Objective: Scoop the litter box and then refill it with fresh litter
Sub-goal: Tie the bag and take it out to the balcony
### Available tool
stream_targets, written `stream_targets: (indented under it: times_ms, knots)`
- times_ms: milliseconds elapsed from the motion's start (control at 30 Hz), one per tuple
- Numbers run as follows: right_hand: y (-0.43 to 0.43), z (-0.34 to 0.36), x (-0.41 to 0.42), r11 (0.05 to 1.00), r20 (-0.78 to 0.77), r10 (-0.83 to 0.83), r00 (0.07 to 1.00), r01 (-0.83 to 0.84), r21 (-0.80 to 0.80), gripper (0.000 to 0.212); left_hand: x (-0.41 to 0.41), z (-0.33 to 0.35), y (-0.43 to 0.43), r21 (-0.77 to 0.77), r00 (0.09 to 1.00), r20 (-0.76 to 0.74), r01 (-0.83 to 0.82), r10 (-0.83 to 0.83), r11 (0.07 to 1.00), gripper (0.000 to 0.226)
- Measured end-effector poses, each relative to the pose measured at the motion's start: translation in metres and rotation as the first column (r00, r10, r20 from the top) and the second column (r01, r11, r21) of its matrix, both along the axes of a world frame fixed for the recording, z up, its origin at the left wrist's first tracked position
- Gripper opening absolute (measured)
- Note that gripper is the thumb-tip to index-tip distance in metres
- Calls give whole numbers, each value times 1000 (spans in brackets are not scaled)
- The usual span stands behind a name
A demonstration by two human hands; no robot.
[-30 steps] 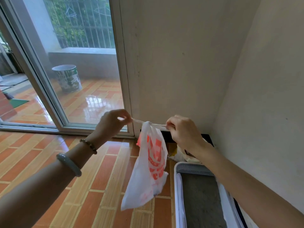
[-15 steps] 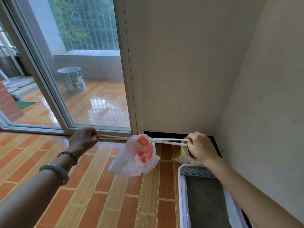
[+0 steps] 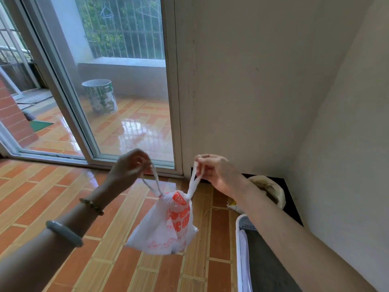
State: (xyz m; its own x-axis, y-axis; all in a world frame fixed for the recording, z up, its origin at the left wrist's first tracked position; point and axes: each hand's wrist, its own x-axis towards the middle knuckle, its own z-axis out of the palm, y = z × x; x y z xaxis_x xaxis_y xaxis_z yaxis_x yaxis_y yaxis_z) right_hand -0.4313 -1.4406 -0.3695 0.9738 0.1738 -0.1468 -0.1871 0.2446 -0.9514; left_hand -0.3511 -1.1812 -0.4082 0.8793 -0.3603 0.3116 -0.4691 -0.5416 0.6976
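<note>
A person's two bare forearms are reaching forward over an orange-brown tiled floor. The left wrist is wearing a pale green bangle and, closer to the fingers, a beaded bracelet.

Below the right forearm, at the bottom right, the white rim of a litter box is showing, with grey litter lying inside it and a perforated grey panel at its far end.

Between and below the two sets of fingers, a white plastic bag with orange-red printing is hanging in the air, clear of the floor and just left of the litter box. Its neck is gathered tight, and its two twisted handles are rising in a V.

The left hand is curling its fingers around the left handle, pinching it at the top. The right hand is pinching the right handle between thumb and fingertips.

Behind the right hand, an open pale sack is sitting on a black mat in the corner where two cream walls are meeting.

Beyond the left fingers, a sliding glass door is looking onto a wet, shiny tiled balcony, where a metal bucket is standing. Furthest away, a barred window grille is showing green foliage behind it.
</note>
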Motion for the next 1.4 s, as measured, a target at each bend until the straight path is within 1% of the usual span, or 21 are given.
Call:
stream_targets:
  times_ms: [33, 100, 167, 233, 300, 367, 500, 567, 600, 667, 733, 800, 833, 900, 933, 1000, 1067, 1167, 1233, 1300, 1400]
  knots:
    - [12, 2, 6, 999, 23, 52, 998, -52, -17, 11, -11, 11, -13, 9, 998, 47, 50, -50, 999, 5]
    - [32, 4, 17, 968, 79, 163, 983, -144, -205, 36, -34, 34, -33, 55, 970, 159, 180, -186, 982, 8]
    - [48, 1, 25, 894, 124, 264, 957, -194, -405, 63, -35, 40, -39, 105, 952, 214, 199, -217, 974, 6]
    - [56, -5, 34, 841, 162, 308, 937, -189, -507, 71, -30, 38, -41, 142, 933, 297, 167, -203, 976, 15]
    - [59, -9, 41, 826, 179, 305, 935, -166, -539, 59, -24, 29, -37, 104, 930, 316, 164, -189, 981, 21]
    - [60, -11, 48, 792, 162, 312, 936, -162, -589, 45, -14, 18, -31, 39, 947, 276, 157, -162, 987, 26]
    - [63, 6, 60, 759, 53, 386, 921, -284, -586, 34, -3, 18, -22, -82, 994, 82, 81, -75, 993, 37]
    - [67, 27, 63, 768, -2, 382, 924, -319, -555, 28, -2, 39, -14, -132, 992, -112, 41, -56, 990, 38]
    - [70, 40, 64, 784, -22, 375, 927, -330, -526, 25, -3, 53, -8, -143, 975, -206, 51, -80, 988, 39]
    - [79, 74, 64, 782, -60, 396, 916, -371, -500, 21, -4, 86, 4, -151, 940, -297, 129, -169, 980, 41]
    - [88, 115, 65, 729, -118, 446, 887, -436, -527, 20, -13, 123, 14, -152, 918, -336, 167, -210, 974, 28]
    - [97, 162, 68, 683, -146, 492, 858, -484, -547, 19, -19, 161, 24, -157, 913, -372, 115, -166, 981, 12]
    - [101, 184, 68, 682, -139, 503, 853, -490, -543, 18, -21, 180, 30, -145, 918, -376, 74, -124, 987, 10]
    - [112, 228, 69, 723, -112, 478, 871, -462, -514, 19, -24, 220, 48, -80, 936, -352, -5, -23, 997, 22]
    - [119, 251, 69, 744, -104, 458, 883, -444, -500, 20, -26, 240, 58, -40, 939, -342, -30, 15, 999, 19]
    - [135, 293, 66, 737, -88, 440, 894, -415, -534, 19, -34, 283, 81, 48, 949, -305, -64, 75, 997, 11]
    - [154, 333, 63, 674, -56, 447, 893, -378, -635, 18, -44, 326, 104, 67, 948, -294, -108, 123, 992, 6]
    - [183, 389, 62, 527, 4, 487, 874, -290, -799, 19, -60, 392, 135, 44, 944, -288, -157, 163, 987, 13]
    - [205, 424, 63, 493, 49, 518, 854, -252, -833, 18, -72, 432, 156, 21, 917, -344, -206, 200, 978, 11]
    - [228, 450, 66, 502, 87, 530, 843, -229, -834, 15, -82, 464, 176, 36, 894, -378, -244, 239, 969, 5]
    - [266, 477, 79, 558, 195, 543, 817, -178, -811, 13, -83, 499, 207, 89, 901, -320, -279, 293, 956, 2]
